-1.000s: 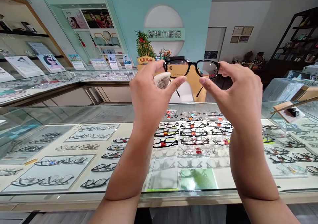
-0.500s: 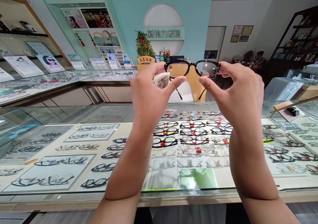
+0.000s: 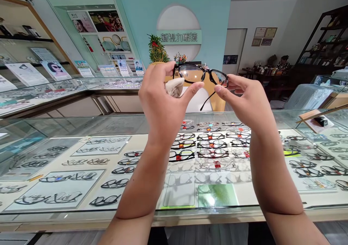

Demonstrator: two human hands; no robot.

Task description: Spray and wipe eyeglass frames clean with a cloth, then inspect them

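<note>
A pair of black-framed glasses (image 3: 206, 71) is held up above the glass counter, turned at an angle, with one temple hanging down toward the counter. My left hand (image 3: 165, 92) grips the left end of the frame and also has a bunched pale cloth (image 3: 174, 87) in its palm. The fingers of my right hand (image 3: 243, 98) are closed on the right end of the frame. Both thumbs point inward below the lenses.
Beneath my arms, a glass display counter (image 3: 152, 217) holds rows of glasses (image 3: 212, 153). A wooden stand (image 3: 312, 120) sits at the right. Another glass case runs along the left, and a person (image 3: 283, 64) is in the far background.
The glasses have turned, with their right end now lower and further left. My right hand has moved left with them, while my left hand has shifted slightly left.
</note>
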